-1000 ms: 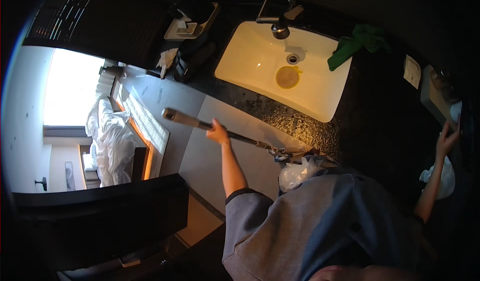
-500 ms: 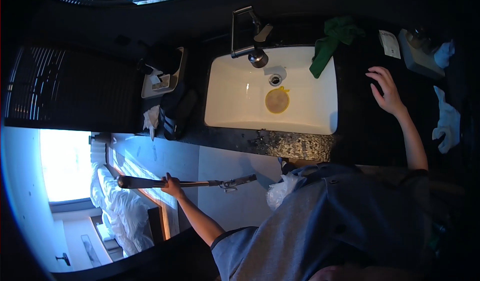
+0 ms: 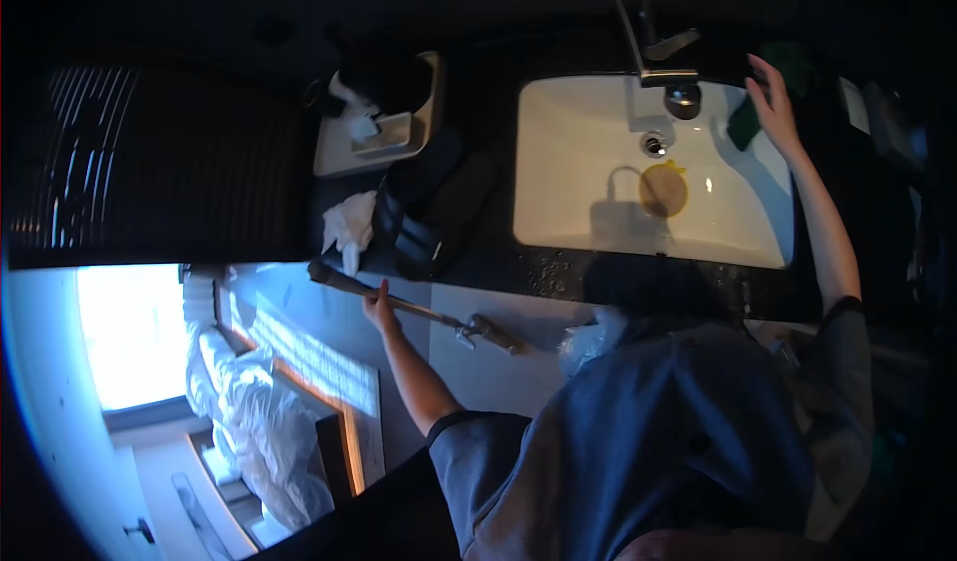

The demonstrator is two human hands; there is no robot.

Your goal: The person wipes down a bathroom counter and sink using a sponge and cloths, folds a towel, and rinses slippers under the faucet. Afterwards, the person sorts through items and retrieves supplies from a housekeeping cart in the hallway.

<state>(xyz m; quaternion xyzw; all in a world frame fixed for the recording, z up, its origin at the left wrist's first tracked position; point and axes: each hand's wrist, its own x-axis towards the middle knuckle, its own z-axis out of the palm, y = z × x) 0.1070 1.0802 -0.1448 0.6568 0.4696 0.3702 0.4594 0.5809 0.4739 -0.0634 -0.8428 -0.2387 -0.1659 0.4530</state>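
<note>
My left hand (image 3: 380,309) is closed around the shaft of a flat mop (image 3: 424,313), held low in front of the counter. The pole has a dark grip at its upper left end and a hinged, narrow head at its lower right end. At the sink's right edge, my right hand (image 3: 776,110) reaches over a green cloth (image 3: 743,124), its fingers apart. Part of the cloth is behind the hand, and I cannot tell whether they touch. A round, yellow-rimmed object (image 3: 663,190) lies in the white sink (image 3: 558,212) below the drain.
A faucet (image 3: 670,77) stands over the basin. To the left are a tray (image 3: 334,157) of items, black slippers (image 3: 444,197) and crumpled white tissue (image 3: 349,227). A white packet (image 3: 854,104) lies at the right. Beyond the counter, a bed (image 3: 264,411) stands by a bright window.
My right hand has moved from the counter on the right to the green cloth at the sink's edge. The view has shifted left, and the mop now tilts more steeply.
</note>
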